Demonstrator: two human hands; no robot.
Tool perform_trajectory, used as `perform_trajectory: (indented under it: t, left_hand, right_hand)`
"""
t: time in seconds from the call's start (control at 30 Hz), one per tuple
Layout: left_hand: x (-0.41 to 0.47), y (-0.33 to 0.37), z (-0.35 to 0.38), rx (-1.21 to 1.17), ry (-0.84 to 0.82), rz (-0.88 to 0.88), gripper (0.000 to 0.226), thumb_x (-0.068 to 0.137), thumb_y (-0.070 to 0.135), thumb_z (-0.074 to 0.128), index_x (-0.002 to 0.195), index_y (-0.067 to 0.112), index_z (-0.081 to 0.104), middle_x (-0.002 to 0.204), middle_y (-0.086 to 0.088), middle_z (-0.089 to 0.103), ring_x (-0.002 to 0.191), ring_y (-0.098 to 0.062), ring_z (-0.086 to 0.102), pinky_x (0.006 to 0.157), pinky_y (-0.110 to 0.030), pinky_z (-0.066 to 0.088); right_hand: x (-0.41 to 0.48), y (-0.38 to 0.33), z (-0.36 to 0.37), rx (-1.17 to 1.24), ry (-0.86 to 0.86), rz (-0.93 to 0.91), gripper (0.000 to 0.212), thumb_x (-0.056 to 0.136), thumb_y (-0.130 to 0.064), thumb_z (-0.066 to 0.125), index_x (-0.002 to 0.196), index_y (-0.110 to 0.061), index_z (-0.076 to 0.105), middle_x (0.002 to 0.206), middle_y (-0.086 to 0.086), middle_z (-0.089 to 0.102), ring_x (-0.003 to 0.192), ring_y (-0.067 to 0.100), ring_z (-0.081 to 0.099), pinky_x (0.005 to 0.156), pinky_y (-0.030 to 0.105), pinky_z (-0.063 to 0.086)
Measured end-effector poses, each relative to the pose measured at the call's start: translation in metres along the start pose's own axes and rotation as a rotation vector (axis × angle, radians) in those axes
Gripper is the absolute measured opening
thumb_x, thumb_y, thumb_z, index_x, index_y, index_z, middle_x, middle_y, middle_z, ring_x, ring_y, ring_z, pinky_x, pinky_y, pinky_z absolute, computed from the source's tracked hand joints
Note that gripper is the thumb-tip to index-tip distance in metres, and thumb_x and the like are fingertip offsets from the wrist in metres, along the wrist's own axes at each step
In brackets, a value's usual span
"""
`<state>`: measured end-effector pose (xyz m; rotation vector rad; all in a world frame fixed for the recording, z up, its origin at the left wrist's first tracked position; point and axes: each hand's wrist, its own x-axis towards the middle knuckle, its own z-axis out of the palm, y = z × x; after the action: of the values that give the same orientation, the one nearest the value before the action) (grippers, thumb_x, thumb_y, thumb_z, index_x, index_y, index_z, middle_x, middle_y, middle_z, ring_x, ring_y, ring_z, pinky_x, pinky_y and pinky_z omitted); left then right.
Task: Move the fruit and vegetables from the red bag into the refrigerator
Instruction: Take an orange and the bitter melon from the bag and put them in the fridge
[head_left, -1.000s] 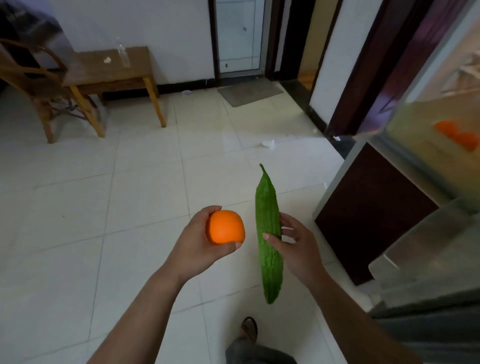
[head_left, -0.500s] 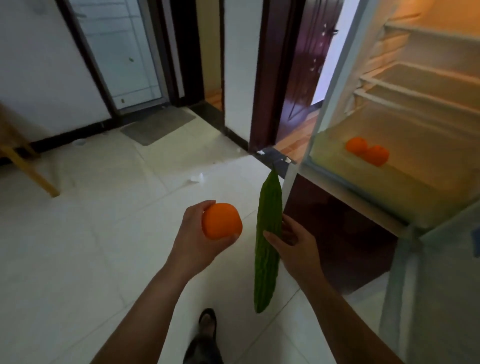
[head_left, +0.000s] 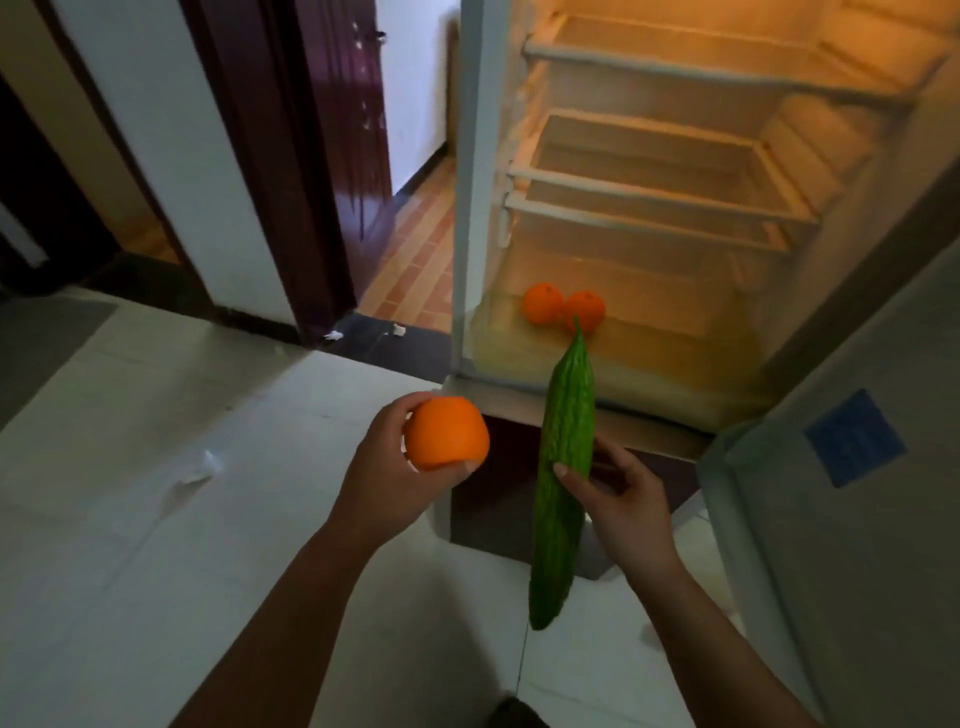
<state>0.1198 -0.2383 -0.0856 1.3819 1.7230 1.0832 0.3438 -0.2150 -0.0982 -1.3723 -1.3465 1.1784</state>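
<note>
**Entry: two items in hand at the open refrigerator**

Left hand (head_left: 395, 478), centre of frame – fingers curled round an orange (head_left: 447, 433), cupped from behind and below so the round fruit cannot roll out of the palm.

Right hand (head_left: 621, 499), just right of centre – thumb and fingers closed round the middle of a long bitter gourd (head_left: 563, 467). It is held near its balance point, roughly upright, pointed tip toward the fridge, which probably keeps either end from swinging.

Refrigerator (head_left: 470, 208), upper right – door (head_left: 857, 519) swung open along the right edge of the frame, interior lit. Two oranges (head_left: 563, 306) sit touching on the lowest level, toward its left; the shelves (head_left: 665, 208) above show nothing on them.

Red bag – not in view.

Clearances: the bottom level has open room to the right of and in front of the stored oranges, likely enough for both items. The gourd's tip overlaps those oranges in the frame; the depth between them cannot be judged. Edges to mind, by estimate – the front lip of the compartment, the left wall of the cabinet, and the door close beside the right forearm
</note>
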Motion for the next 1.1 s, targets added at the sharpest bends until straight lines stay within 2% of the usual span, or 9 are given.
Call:
perform_trajectory:
  t: [0.1,0.27,0.53,0.6,0.73,0.8,0.87,0.97,1.1]
  left_hand:
    - [0.044,0.007,0.021,-0.018,-0.107,0.045,0.08,0.067,0.027,0.082,0.129,0.041,0.033,0.126,0.017,0.034,0.114,-0.009,0.039,0.086,-0.031,0.042]
    - [0.11,0.024,0.064,-0.004,-0.255,0.104,0.08,0.065,0.03,0.083,0.124,0.046,0.032,0.127,0.017,0.034,0.115,-0.012,0.042,0.088,-0.034,0.046]
    - [0.209,0.057,0.107,0.002,-0.266,0.093,0.078,0.066,0.031,0.082,0.123,0.046,0.031,0.128,0.014,0.033,0.114,-0.014,0.042,0.083,-0.033,0.044]
    - [0.228,0.064,0.119,-0.034,-0.283,0.088,0.078,0.067,0.029,0.081,0.127,0.042,0.033,0.129,0.012,0.034,0.113,-0.016,0.044,0.079,-0.03,0.045]
    - [0.254,0.074,0.137,-0.016,-0.338,0.112,0.076,0.067,0.028,0.081,0.126,0.041,0.035,0.129,0.011,0.035,0.113,-0.015,0.044,0.073,-0.022,0.044]
    - [0.271,0.079,0.141,0.007,-0.364,0.137,0.078,0.065,0.031,0.082,0.127,0.039,0.036,0.128,0.011,0.036,0.115,-0.015,0.045,0.078,-0.025,0.046]
    - [0.286,0.086,0.142,0.016,-0.405,0.148,0.079,0.065,0.032,0.082,0.128,0.04,0.035,0.127,0.013,0.035,0.116,-0.016,0.044,0.084,-0.03,0.047]
    - [0.301,0.092,0.142,0.023,-0.451,0.219,0.078,0.062,0.037,0.081,0.124,0.046,0.034,0.128,0.015,0.035,0.116,-0.014,0.044,0.083,-0.027,0.046]
    - [0.322,0.113,0.137,-0.013,-0.486,0.297,0.085,0.05,0.052,0.08,0.124,0.052,0.037,0.133,0.016,0.037,0.118,-0.013,0.045,0.088,-0.035,0.051]
  right_hand:
    - [0.023,0.004,-0.017,-0.018,0.129,0.02,0.039,0.078,-0.018,0.073,0.113,-0.031,0.062,0.106,-0.009,0.068,0.097,0.006,0.063,0.083,0.028,0.053]
    - [0.08,0.009,-0.056,-0.003,0.297,0.06,0.05,0.077,-0.026,0.073,0.125,-0.024,0.057,0.113,-0.002,0.065,0.1,0.011,0.062,0.076,0.026,0.053]
    - [0.184,-0.003,-0.105,0.131,0.36,-0.021,0.041,0.076,-0.018,0.073,0.115,-0.025,0.061,0.106,0.004,0.068,0.097,0.021,0.065,0.07,0.028,0.056]
    - [0.197,-0.008,-0.116,0.149,0.374,-0.039,0.039,0.076,-0.018,0.073,0.112,-0.029,0.062,0.106,0.004,0.069,0.096,0.021,0.066,0.069,0.029,0.057]
    - [0.216,-0.036,-0.137,0.118,0.382,-0.086,0.036,0.078,-0.014,0.07,0.107,-0.034,0.061,0.105,0.0,0.068,0.093,0.017,0.065,0.062,0.017,0.054]
    - [0.227,-0.056,-0.147,0.089,0.385,-0.128,0.033,0.078,-0.016,0.07,0.101,-0.039,0.061,0.103,-0.003,0.068,0.093,0.015,0.065,0.065,0.019,0.056]
    - [0.235,-0.074,-0.156,0.07,0.39,-0.16,0.032,0.08,-0.017,0.068,0.106,-0.034,0.062,0.104,-0.002,0.068,0.095,0.014,0.065,0.068,0.021,0.057]
    - [0.247,-0.094,-0.165,0.05,0.42,-0.211,0.035,0.08,-0.017,0.068,0.111,-0.032,0.061,0.106,-0.003,0.066,0.095,0.01,0.064,0.064,0.016,0.054]
    - [0.264,-0.12,-0.169,0.023,0.497,-0.297,0.037,0.078,-0.016,0.069,0.107,-0.037,0.06,0.1,-0.009,0.067,0.086,0.005,0.065,0.061,0.013,0.051]
